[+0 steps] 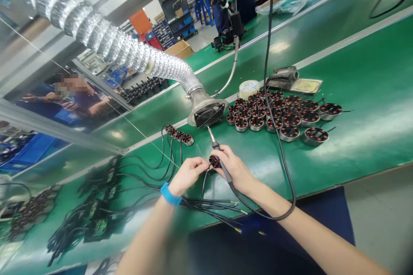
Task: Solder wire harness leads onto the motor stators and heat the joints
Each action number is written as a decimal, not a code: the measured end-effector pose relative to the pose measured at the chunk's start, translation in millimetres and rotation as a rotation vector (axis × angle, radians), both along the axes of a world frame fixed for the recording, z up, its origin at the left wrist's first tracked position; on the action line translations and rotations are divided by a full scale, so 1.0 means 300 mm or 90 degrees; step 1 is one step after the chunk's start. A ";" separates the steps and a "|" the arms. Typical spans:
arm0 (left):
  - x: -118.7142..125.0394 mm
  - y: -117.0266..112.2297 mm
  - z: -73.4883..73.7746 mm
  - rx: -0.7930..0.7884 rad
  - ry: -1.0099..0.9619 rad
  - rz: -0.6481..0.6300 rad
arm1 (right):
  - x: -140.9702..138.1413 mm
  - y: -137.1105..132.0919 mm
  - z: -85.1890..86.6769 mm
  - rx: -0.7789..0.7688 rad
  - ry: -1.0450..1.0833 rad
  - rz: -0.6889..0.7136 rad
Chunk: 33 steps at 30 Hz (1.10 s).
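A small dark motor [214, 162] with copper windings is pinched between both hands, held just above a green bench [361, 107]. The left hand [188, 176] is closed in, its fingertips [205, 163] pressed to the motor's side, with a blue wristband [170, 194] around that wrist. The right hand [232, 167] is curled around a soldering iron [223, 168], gripping it like a pen, and also meets the motor. The iron's bare metal tip [210, 136] points up and away from the motor, toward the grille of a fume extractor [208, 112] standing on the bench just ahead. A silver duct [97, 30] climbs from the extractor to the upper left.

Black leads [211, 206] fan out on the bench below the hands, ending in bare, gold-coloured tips. The iron's black cord [292, 197] loops under the right forearm and rises out of view.

Four wired motors [180, 135] lie in a row just left of the extractor. A dense cluster of unwired motors [274, 114] fills the bench to the right, beside a pale tape roll [248, 89] and a flat metal tray [306, 86]. Bundled circuit boards [97, 219] with black wiring lie well to the left.
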State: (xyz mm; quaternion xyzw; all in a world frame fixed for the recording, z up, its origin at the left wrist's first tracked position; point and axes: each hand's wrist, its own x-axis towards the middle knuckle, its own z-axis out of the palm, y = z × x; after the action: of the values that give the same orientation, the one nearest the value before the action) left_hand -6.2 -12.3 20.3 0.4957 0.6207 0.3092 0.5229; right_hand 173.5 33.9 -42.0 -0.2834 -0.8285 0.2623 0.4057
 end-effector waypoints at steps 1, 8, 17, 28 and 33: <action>0.004 -0.006 -0.002 0.026 0.018 0.006 | 0.000 0.001 0.000 0.003 -0.002 -0.004; 0.025 -0.046 -0.020 0.108 0.196 0.008 | 0.004 0.002 0.008 0.012 -0.018 0.000; 0.000 -0.027 0.033 0.230 0.597 -0.136 | -0.024 0.002 -0.007 0.058 -0.062 -0.009; 0.018 -0.006 0.033 0.193 0.753 -0.172 | -0.023 0.018 -0.036 0.147 -0.078 -0.003; 0.019 -0.011 0.057 0.178 0.785 -0.238 | -0.034 0.039 -0.056 0.197 -0.049 -0.003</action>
State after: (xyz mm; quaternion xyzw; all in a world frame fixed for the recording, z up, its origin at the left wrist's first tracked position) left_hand -0.7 -15.5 37.5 0.7448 0.6638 -0.0498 0.0466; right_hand 163.4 45.7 -58.6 -0.2295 -0.8731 0.1198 0.4132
